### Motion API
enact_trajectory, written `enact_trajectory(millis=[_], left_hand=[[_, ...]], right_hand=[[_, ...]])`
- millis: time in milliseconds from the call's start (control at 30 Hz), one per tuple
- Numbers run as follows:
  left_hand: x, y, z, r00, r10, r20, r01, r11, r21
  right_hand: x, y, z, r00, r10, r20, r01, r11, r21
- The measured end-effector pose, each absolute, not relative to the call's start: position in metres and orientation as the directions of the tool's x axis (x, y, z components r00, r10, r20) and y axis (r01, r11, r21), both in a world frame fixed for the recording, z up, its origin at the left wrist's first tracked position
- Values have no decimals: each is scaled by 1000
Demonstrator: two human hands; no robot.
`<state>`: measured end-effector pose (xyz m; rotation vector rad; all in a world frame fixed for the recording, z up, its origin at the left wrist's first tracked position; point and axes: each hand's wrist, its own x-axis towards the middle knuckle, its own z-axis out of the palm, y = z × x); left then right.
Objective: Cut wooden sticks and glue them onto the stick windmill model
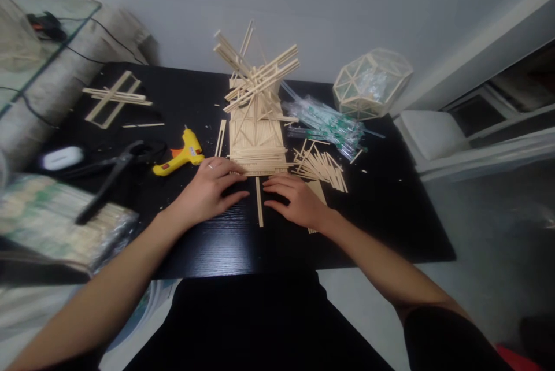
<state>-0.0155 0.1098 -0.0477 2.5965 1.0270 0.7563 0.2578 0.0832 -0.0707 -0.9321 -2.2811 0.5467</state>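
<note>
Black wood-grain surface (225,244) carries everything in view, and it is on its near middle that both hands are laid flat. Far of them stands the pale bamboo-stick structure (256,122), a slatted base with a tangle of crossed sticks rising from its far end; its near edge is touched by the left hand's fingertips. To the right lie a bundle of clear plastic sleeves with green print (326,121) and a loose heap of short cut sticks (319,166). On the left a yellow glue gun (180,157) and black-handled cutters (116,171) are set well apart from the work.

The left hand (208,189) is spread open, palm down, grasping nothing. The right hand (295,200) is likewise flat and released, its fingers just right of a single long bamboo stick (259,200) lying between the two hands and running near to far.

For this step, the single stick is best kept square to the base's near edge, pressed lightly from both sides so it is not rolled, while the base is steadied against sliding.
</note>
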Motion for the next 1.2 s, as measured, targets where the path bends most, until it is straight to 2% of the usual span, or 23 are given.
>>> enact_trajectory(millis=[133, 233, 633, 1000, 1200], left_hand=[[-23, 115, -44, 502, 739, 450, 619, -670, 410], [-26, 118, -44, 459, 774, 436, 665, -625, 408], [-27, 123, -55, 555, 759, 341, 644, -651, 402], [-23, 121, -52, 518, 798, 308, 692, -603, 397], [-20, 112, -43, 354, 881, 314, 701, -472, 535]], right_hand=[[262, 88, -69, -472, 755, 455, 535, 656, -533], [266, 93, -67, -414, 784, 462, 604, 616, -505], [264, 96, -71, -453, 781, 431, 622, 623, -475], [264, 96, -71, -435, 793, 426, 629, 607, -486], [263, 94, -70, -406, 792, 456, 615, 606, -505]])
